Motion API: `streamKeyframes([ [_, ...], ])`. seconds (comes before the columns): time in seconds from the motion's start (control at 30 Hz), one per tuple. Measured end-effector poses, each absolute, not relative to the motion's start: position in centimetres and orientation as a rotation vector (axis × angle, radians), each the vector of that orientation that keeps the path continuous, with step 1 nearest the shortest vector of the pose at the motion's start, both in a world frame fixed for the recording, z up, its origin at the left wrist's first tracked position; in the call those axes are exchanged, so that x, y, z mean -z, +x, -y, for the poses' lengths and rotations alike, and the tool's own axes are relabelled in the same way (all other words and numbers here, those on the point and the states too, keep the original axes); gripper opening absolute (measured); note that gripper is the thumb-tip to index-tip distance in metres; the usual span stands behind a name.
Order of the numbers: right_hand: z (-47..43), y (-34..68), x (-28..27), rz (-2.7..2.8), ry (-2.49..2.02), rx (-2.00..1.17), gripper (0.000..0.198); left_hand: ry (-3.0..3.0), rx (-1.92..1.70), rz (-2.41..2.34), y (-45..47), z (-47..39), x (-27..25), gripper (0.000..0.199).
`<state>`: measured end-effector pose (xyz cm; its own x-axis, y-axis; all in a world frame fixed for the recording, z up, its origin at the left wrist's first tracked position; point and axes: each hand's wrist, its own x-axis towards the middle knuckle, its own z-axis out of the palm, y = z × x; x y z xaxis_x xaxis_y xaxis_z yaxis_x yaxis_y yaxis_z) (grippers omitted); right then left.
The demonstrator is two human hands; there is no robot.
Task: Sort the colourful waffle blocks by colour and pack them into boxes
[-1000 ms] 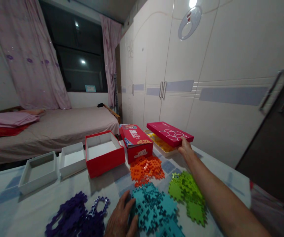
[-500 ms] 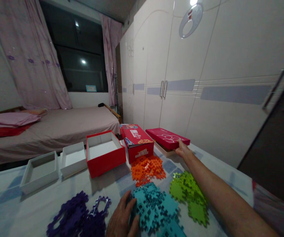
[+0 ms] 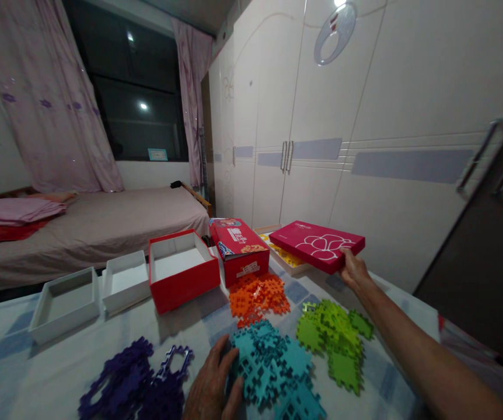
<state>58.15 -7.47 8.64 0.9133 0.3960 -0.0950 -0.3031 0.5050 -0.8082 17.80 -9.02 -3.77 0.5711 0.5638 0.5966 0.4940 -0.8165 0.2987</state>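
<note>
My right hand (image 3: pixel 353 269) grips the near right corner of a crimson box lid (image 3: pixel 317 242) with a white flower outline. The lid is held up over a shallow box (image 3: pixel 293 267), and yellow pieces (image 3: pixel 284 252) show inside that box. My left hand (image 3: pixel 213 379) rests at the front of the table with its fingers apart, beside a heap of teal interlocking pieces (image 3: pixel 273 367). To its left lie dark purple pieces (image 3: pixel 135 382). Orange pieces (image 3: pixel 258 297) and lime green pieces (image 3: pixel 334 341) form two more heaps.
A red printed box (image 3: pixel 245 248) stands behind the orange heap. Left of it are an open red box (image 3: pixel 185 286) and two open white boxes (image 3: pixel 126 280), (image 3: pixel 65 306). A bed (image 3: pixel 138 216) and a white wardrobe (image 3: pixel 313 105) stand beyond the table.
My right hand has lifted the crimson lid off the shallow box and moved it to the right, uncovering yellow pieces. My left hand has hardly moved.
</note>
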Motion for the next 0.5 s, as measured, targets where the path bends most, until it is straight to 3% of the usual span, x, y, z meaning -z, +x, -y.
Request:
streamKeyframes([
  [0.23, 8.6, 58.7, -8.9, 0.131, -0.925, -0.406, 0.018, 2.705, -1.087, -0.911, 17.7, 9.0, 3.7, 0.032],
  [0.5, 2.9, 57.2, -7.8, 0.148, -0.922, -0.449, 0.019, 2.743, -1.069, -0.898, 17.6, 8.8, 3.7, 0.033],
])
